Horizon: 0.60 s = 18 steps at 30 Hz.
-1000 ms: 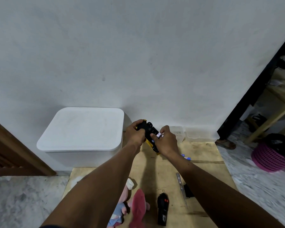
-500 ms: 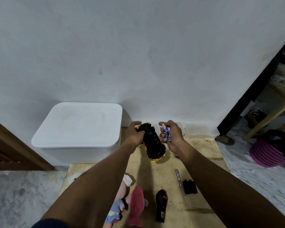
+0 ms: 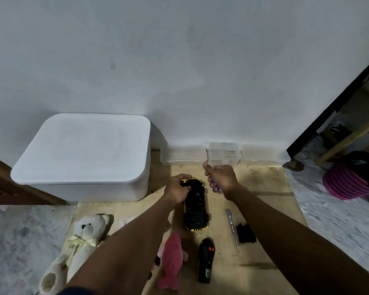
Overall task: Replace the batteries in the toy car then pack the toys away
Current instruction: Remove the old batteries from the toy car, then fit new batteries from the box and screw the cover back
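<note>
Fingers (image 3: 185,186) of the left hand (image 3: 176,188) are gripping the glossy yellow toy car (image 3: 195,209), lying upturned right of the rounded white bin (image 3: 81,150); farther right, the right hand (image 3: 221,177) is pinching slim batteries (image 3: 214,184).

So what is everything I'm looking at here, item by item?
toy car: one, yellow, black underside up, middle of the wooden board
batteries: number hidden, blue, in the right hand
storage box: one, white, lid on, left by the wall
clear containers: three, transparent, along the wall
screwdriver: one, clear handle, right of the car
black cover: one, black, beside the screwdriver
remote control: one, black with red buttons, nearer than the car
teddy bear: one, cream, board's left edge
plush toy: one, pink, left of the remote
basket: one, pink, floor far right
left hand: grips the car's far end
right hand: holds the batteries
</note>
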Tool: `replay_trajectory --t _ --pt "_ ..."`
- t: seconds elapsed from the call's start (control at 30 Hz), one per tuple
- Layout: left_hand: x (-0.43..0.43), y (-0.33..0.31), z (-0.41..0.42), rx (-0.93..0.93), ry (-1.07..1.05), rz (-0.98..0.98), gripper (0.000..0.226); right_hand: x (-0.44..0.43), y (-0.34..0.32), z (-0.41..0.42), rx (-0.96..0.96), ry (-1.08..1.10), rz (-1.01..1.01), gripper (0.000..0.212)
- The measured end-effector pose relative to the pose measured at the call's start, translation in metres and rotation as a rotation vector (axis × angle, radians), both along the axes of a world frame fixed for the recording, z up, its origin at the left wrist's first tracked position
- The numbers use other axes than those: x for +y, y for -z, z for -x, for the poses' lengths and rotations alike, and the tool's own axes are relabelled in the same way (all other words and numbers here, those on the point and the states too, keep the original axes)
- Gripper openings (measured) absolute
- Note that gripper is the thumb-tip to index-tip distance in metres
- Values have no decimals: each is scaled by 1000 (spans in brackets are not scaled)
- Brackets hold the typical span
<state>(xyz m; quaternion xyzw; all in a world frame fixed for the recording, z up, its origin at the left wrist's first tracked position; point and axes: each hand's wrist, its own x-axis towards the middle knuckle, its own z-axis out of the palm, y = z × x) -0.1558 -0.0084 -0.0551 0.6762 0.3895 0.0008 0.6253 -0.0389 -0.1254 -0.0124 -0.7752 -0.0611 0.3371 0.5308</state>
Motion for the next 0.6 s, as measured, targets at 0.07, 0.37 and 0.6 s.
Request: replay_trajectory --t 0.07,0.37,0.6 --pt "1 1 -2 -1 11 -10 40 -1 3 -1 -21 -8 34 39" --pt "11 -23 -5 91 137 -125 36 -18 -24 -7 -134 42 125 44" --pt "5 -82 -43 34 223 -331 29 -63 -47 -38 -424 41 281 46"
